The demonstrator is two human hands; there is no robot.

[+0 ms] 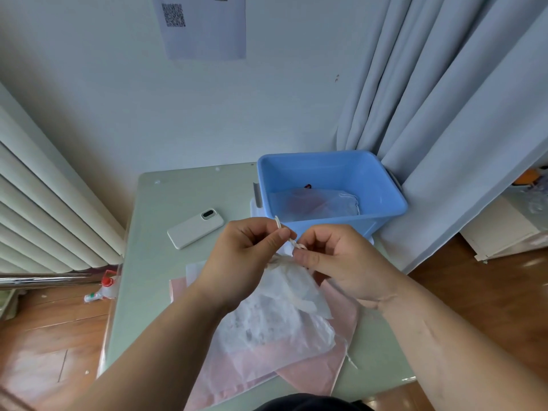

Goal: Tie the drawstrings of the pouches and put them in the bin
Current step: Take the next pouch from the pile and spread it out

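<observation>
The knot is my main worry. The drawstring (292,243) is thin and pale, and the half-formed twist sits just between the two hands. If either pinch loosens before the cord is drawn tight, I judge the twist will slip open and the neck of the white mesh pouch (281,321) will slacken. Pulling unevenly could also lock the knot away from the gathered neck and leave the mouth loose. The pouch is light and partly lifted, so a sharp tug may drag it across the pink pouches (326,369) beneath it. That could push them towards the near edge of the table (166,292).

My left hand (249,256) pinches one run of the cord between thumb and forefinger (283,232). A small loop stands up above that pinch, and the other fingers are curled in. My right hand (341,262) pinches the other run between thumb (305,258) and bent forefinger, right at the twist. The gathered neck hangs directly under both pinches. From there the pouch body trails down towards me onto the pink pouches in the middle of the table.

The blue bin (355,221) stands at the far right corner, just beyond my hands, with one pouch (326,203) lying inside. A phone (195,229) lies towards the far left, well apart from the work.
</observation>
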